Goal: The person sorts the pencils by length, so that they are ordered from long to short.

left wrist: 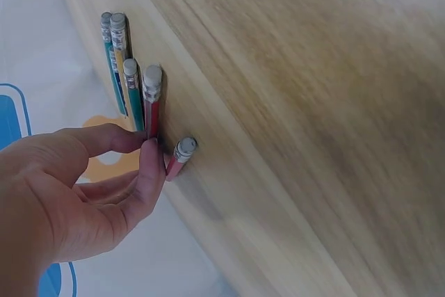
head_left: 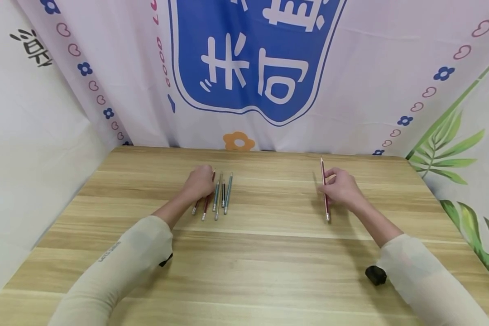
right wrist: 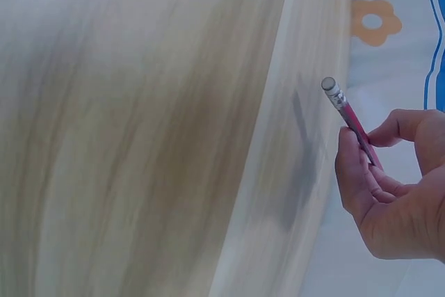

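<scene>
At the left of the table, my left hand [head_left: 200,182] pinches a red pencil [left wrist: 154,110] between thumb and fingertips, near its eraser end. A second red pencil [left wrist: 179,161] lies just beside those fingers. Close by on the right lie teal pencils [head_left: 228,194], a dark pencil [head_left: 223,195] and a gold-coloured pencil [head_left: 217,209], erasers toward me. Over on the right, my right hand [head_left: 342,186] holds another red pencil [head_left: 323,174] between thumb and fingers. Its sharpened tip points away from me, and its shadow falls on the wood apart from it.
The wooden table [head_left: 244,271] ends at a printed curtain [head_left: 138,90] along its back edge. Leaf-patterned cloth [head_left: 448,149] hangs at the right. A black device [head_left: 376,275] sits by the right cuff, and part of another [head_left: 165,260] shows under the left cuff.
</scene>
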### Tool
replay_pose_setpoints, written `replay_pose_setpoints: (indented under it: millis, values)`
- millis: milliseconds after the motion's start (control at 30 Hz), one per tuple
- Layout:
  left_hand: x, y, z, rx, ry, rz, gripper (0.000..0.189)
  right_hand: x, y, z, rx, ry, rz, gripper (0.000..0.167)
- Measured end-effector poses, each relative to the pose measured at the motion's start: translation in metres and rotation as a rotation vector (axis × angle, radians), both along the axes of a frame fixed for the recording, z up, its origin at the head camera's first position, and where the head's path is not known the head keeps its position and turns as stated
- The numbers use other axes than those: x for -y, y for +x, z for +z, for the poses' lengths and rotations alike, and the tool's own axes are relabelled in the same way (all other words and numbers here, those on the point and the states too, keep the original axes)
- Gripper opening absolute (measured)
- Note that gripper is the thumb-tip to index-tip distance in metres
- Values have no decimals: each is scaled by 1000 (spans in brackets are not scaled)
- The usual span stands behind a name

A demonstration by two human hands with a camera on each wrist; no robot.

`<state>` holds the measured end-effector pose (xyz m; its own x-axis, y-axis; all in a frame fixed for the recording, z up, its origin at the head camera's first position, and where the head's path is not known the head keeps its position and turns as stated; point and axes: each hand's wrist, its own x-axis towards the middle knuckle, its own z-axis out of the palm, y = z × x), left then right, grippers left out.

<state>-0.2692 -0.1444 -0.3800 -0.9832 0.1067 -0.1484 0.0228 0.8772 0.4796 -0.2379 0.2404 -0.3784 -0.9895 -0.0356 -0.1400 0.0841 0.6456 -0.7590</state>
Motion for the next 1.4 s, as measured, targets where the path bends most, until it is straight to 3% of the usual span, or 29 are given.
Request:
replay_pose_setpoints:
  millis: [433,533,700,933,1233,1400]
  values:
    - [5,-3,3,4,67,6,26,-35,1,-4,114,0,22,44]
    - [9,-2,6,-9,89,3,7,-43,1,-4,121,6,12,45]
    - [11,-3,11,-12,142,9,51,-54,2,-3,137,5,-9,47]
    - [9,-3,13,-34,170,21,40,-63,2,-6,133,-9,-23,46]
    - [0,-1,16,-7,251,30,41,-69,1,-7,113,13,-26,45]
    - [-9,1,19,8,304,0,41,-72,2,-8,108,19,-36,43]
